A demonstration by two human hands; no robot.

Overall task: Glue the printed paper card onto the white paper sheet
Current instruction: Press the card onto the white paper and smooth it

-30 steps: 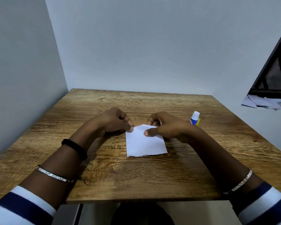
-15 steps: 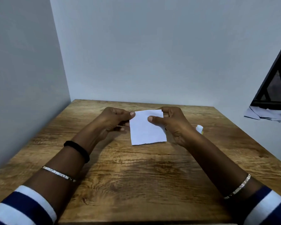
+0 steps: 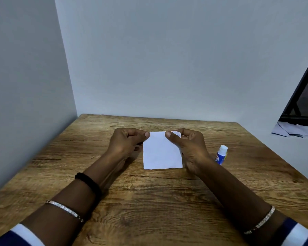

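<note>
**Paper up off the table, pinched at both top corners**

The paper (image 3: 162,153) that lay flat on the table (image 3: 149,201) a second ago now hangs at the centre of the frame. The left hand (image 3: 126,142) pinches its top left corner between thumb and curled fingers, and the right hand (image 3: 190,148) pinches the top right. Only a blank white face shows, so I cannot tell card from sheet. The glue bottle (image 3: 221,155) stands upright at mid-right. Best to keep the pinch light, avoid creasing, and lay it flat before gluing.
</note>
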